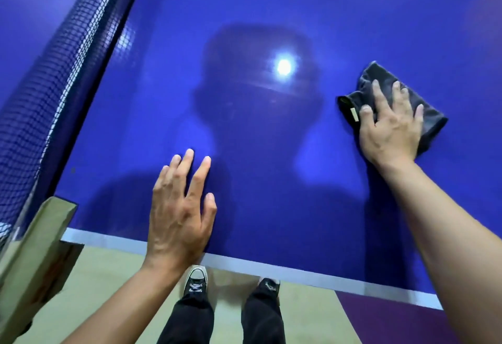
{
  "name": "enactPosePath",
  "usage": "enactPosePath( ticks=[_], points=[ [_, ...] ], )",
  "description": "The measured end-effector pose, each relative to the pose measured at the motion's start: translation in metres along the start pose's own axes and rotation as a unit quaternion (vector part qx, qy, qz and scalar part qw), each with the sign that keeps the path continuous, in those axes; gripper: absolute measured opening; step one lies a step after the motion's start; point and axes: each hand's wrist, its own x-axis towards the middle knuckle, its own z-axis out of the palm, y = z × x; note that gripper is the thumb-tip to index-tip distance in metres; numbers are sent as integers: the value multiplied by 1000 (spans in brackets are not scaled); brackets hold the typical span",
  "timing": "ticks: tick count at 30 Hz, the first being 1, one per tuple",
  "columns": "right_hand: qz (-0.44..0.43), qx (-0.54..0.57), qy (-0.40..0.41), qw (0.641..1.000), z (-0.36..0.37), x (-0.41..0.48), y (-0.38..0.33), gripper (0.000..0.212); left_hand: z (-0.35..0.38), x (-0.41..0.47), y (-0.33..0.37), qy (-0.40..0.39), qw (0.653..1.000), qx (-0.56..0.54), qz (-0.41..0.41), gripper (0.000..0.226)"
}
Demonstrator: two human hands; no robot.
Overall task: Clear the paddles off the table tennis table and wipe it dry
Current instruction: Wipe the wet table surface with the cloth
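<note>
Wiping the blue bench dry, no paddles in view.

Our right hand (391, 129) presses flat, fingers spread, on the dark cloth (394, 104); our left hand (180, 207) rests open on the bench (271, 180) near its white edge. Leaning hard on the left palm could smear the surface, and the bunched cloth may leave streaks.

The blue table (271, 31) lies bare across its middle and far side, so a hand can sweep freely there. On the left the net (54, 71) stands upright along the surface and bars the way across. Its clamp (35, 248) juts out at the near left corner. 2 things occupy the surface: the left hand (179, 207) flat near the white edge line (298, 270), and the right hand (391, 129) pressing a dark cloth (375, 82) at the right.
</note>
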Motion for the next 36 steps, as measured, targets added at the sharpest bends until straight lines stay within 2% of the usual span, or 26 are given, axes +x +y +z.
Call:
enactPosePath(
  ticks=[7,12,15,18,21,24,29,36],
  points=[
    [-125,-15,-25,992,40,-29,-209,59,-29,-50,-92,-21,1000,9,-6,61],
    [-219,27,-67,973,64,-65,-359,60,-43,-74,-130,-46,999,11,-8,62],
    [-279,36,-94,955,71,-87,-411,59,-47,-77,-135,-59,998,0,-4,62],
    [-291,46,-116,949,71,-93,-420,57,-49,-75,-126,-52,998,-7,-29,62],
    [-318,46,-128,938,68,-88,-407,58,-45,-75,-110,-45,998,-17,-30,62],
    [-347,41,-128,928,59,-70,-366,60,-37,-78,-85,-42,999,-18,26,62],
    [-191,36,-92,977,31,-39,-213,59,-17,-73,-12,-41,995,-27,83,60],
    [-19,-9,-58,998,-17,-24,31,59,21,-55,106,-18,991,-35,129,58]
  ],
)
